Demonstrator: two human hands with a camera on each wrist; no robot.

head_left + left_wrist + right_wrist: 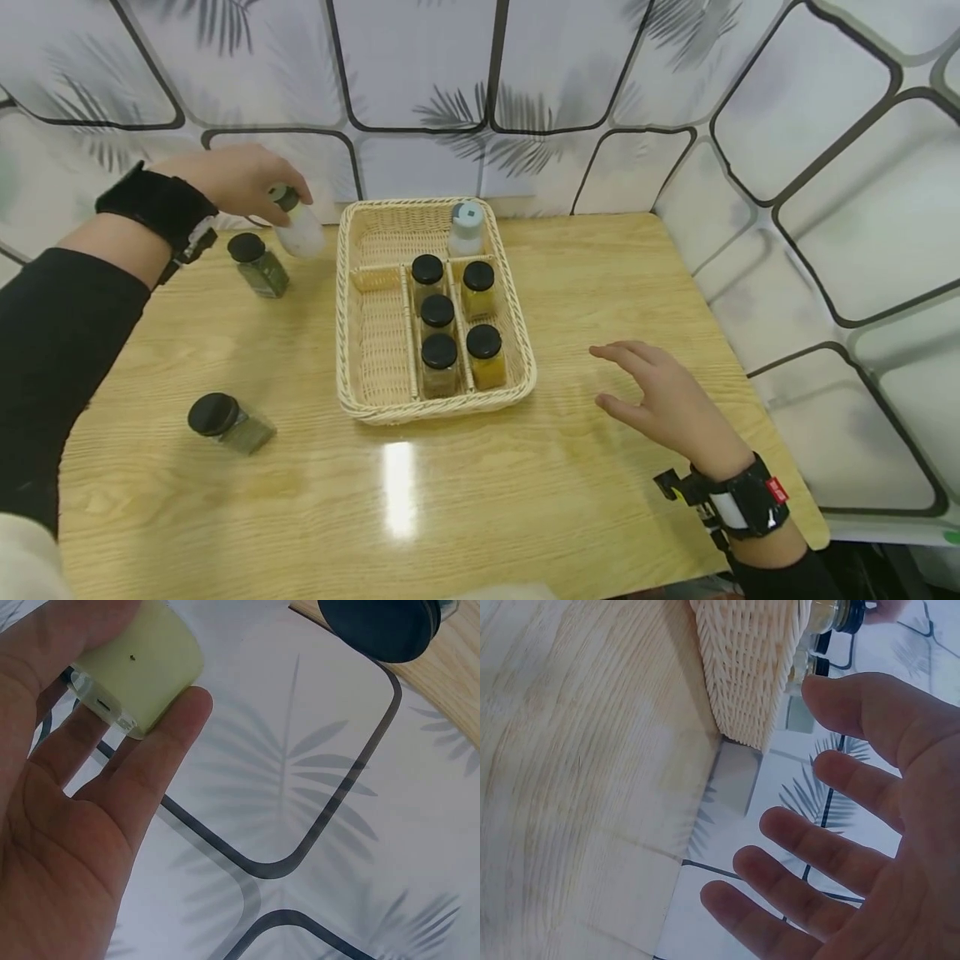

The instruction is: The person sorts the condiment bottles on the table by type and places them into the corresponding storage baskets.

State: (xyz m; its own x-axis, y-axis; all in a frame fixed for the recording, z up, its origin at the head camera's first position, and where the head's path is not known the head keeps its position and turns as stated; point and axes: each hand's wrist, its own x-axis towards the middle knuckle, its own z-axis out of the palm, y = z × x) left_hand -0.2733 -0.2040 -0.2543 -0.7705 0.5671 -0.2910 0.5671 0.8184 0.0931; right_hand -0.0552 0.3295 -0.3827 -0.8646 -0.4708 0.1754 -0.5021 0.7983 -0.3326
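Note:
My left hand grips a small seasoning bottle by its green cap, with the whitish body tilted below; the left wrist view shows the yellow-green cap between thumb and fingers. The bottle is at the table's back edge, left of a woven basket. My right hand holds nothing, fingers spread over the table right of the basket. In the basket, a white bottle with a pale cap stands in the back compartment. Several black-lidded spice jars fill the front middle and right compartments.
A black-lidded jar of green contents stands just below my left hand. Another black-lidded jar is nearer the table's front left. Behind the wooden table rises a patterned wall, which also runs along the right side.

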